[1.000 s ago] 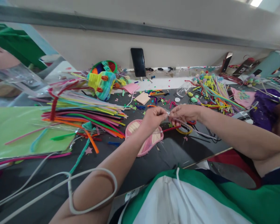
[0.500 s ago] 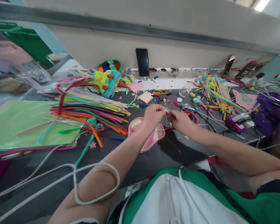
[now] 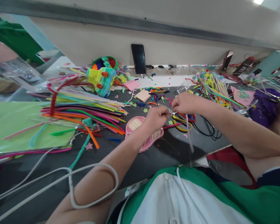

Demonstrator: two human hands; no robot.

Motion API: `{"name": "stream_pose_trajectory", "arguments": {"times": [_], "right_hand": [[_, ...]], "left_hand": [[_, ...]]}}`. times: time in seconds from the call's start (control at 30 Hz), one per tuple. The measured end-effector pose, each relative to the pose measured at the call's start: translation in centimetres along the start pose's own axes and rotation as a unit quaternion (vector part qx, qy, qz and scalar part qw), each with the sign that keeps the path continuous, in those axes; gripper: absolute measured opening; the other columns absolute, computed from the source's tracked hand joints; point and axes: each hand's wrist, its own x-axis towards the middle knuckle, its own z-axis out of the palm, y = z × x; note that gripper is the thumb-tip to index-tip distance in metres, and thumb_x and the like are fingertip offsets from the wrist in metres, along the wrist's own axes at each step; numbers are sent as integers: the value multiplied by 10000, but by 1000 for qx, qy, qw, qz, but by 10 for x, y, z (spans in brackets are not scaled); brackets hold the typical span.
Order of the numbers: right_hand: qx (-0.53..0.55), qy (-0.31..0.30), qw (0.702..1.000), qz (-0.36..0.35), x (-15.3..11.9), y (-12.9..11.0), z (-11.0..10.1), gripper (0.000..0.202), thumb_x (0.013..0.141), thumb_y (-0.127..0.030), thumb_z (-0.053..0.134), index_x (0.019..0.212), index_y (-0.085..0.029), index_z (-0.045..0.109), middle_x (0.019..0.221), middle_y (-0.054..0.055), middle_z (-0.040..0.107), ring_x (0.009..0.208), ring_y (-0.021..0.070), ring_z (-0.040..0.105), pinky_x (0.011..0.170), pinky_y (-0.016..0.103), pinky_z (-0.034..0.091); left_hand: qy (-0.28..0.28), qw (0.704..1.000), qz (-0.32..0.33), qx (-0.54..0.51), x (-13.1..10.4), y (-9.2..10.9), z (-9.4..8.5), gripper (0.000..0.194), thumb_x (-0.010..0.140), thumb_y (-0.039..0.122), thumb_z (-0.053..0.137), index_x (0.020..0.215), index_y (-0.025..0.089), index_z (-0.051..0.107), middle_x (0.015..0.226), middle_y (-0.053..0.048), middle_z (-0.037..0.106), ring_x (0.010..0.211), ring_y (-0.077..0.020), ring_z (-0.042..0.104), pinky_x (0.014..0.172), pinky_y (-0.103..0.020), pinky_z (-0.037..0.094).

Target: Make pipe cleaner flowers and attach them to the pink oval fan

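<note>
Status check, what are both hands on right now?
Left hand and right hand pinch a thin clear strip between them. Pink craft piece beneath. Pipe cleaners left.

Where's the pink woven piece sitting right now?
In the head view, the pink woven piece lies flat on the dark table near centre, partly under the left hand, just right of the pile of pipe cleaners.

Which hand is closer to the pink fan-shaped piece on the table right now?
Left. The left hand hovers right over the pink fan-shaped piece, overlapping its upper edge; the right hand is farther off, up and to its right.
</note>
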Motion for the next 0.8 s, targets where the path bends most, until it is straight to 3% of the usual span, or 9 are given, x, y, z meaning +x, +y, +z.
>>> {"name": "stream_pose_trajectory", "arguments": {"times": [0.1,0.2,0.33,0.4,0.47,0.53,0.67,0.7,0.8], "right_hand": [[238,-141,961,-27,18,32,13,161,686,-295,637,746,-169,717,491,-25,542,466,87,456,460,199,329],[457,-283,843,-24,23,45,46,213,679,-321,654,749,-120,671,408,-67,420,360,39,260,371,167,173],[642,-321,695,-36,15,40,96,247,722,-357,634,750,-116,588,368,-95,349,331,41,223,355,157,211],[678,-310,666,-30,11,43,107,267,769,-380,605,836,-122,581,379,-102,348,327,47,228,350,155,235],[653,-301,695,-7,8,53,102,305,789,-365,603,953,-108,595,456,-66,473,330,38,248,339,152,226],[592,-238,769,36,3,65,80,355,807,-323,602,1096,-118,588,672,13,641,334,12,272,339,150,222],[396,130,901,119,-22,53,24,362,913,-356,438,1141,-127,601,793,74,693,447,59,497,468,194,394],[366,155,911,113,-30,41,17,379,928,-368,396,1093,-119,628,713,67,681,466,77,525,498,207,416],[371,12,923,98,-41,-2,25,317,889,-274,455,1116,-133,627,493,9,604,461,126,573,515,226,454]], "left_hand": [[-22,992,-28,-124,-1,0,2,66,681,193,583,643,139,590,540,34,499,525,-80,421,520,-207,322],[-29,981,-60,-181,-3,4,4,109,674,233,612,643,134,580,522,39,482,484,-63,385,482,-204,293],[-10,976,-96,-196,1,5,-1,99,655,227,615,639,138,573,503,49,475,436,-42,347,445,-192,259],[3,973,-110,-204,4,3,-6,104,646,226,623,642,137,569,500,48,489,415,-33,336,431,-186,247],[15,970,-128,-208,7,-1,-10,111,643,225,632,648,134,569,500,42,511,398,-28,335,418,-182,237],[27,968,-146,-204,10,-5,-13,109,642,219,637,656,131,574,496,38,523,382,-26,332,406,-181,233],[64,966,-176,-178,10,-10,-12,101,646,214,632,648,126,581,483,34,522,376,-35,358,398,-184,246],[75,966,-181,-170,10,-10,-10,100,648,214,628,642,125,583,483,31,525,378,-36,363,399,-184,250],[89,966,-188,-154,8,-9,-6,104,653,219,620,636,122,583,488,26,534,378,-36,361,402,-184,250]]}}
